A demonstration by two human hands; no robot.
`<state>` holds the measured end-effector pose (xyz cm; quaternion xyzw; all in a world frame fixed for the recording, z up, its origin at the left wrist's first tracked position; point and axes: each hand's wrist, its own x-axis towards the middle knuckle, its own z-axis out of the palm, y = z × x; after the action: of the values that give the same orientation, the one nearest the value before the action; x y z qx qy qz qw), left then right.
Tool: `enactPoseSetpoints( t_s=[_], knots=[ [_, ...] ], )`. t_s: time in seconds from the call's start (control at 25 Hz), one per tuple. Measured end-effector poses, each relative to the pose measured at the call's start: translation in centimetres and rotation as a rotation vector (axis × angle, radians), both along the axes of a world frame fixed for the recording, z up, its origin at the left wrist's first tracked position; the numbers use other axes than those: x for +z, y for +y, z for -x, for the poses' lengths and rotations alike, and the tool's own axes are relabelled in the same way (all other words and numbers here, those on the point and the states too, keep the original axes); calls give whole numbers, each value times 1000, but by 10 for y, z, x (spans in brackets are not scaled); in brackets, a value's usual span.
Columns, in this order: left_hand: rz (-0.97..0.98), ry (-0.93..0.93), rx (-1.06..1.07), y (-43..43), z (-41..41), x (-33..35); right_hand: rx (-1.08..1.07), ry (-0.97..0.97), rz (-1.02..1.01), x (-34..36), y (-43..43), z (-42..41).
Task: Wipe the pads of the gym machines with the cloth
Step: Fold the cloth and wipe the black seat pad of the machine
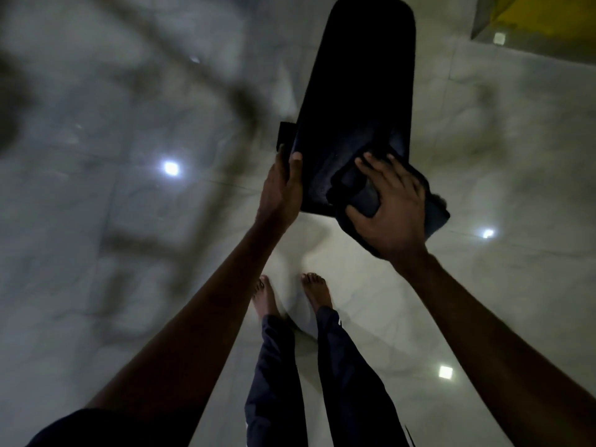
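Observation:
A long black pad (361,85) of a gym machine runs from the top of the head view down to its near end in front of me. My left hand (283,185) grips the pad's near left edge, thumb on top. My right hand (390,204) presses a dark cloth (361,195) onto the pad's near right corner, fingers spread and slightly curled over the folds. Part of the cloth hangs off the right edge below my hand.
A glossy pale tiled floor (161,285) lies below, with reflected ceiling lights (171,168) and blurred dark reflections of machine frames at the left. My bare feet (290,295) stand just under the pad's near end. A yellow surface (532,11) shows at the top right.

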<state>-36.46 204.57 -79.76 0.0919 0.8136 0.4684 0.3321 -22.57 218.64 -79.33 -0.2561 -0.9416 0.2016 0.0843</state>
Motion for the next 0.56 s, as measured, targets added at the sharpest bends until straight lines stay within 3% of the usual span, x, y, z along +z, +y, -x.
enactPoseSetpoints(
  t_s=[0.24,0.56],
  knots=[
    [161,265,18,32,8,-9,-632,376,707,-3,0,-4],
    [317,340,31,36,3,-15,-894,427,1019,-9,-45,-41]
  ],
)
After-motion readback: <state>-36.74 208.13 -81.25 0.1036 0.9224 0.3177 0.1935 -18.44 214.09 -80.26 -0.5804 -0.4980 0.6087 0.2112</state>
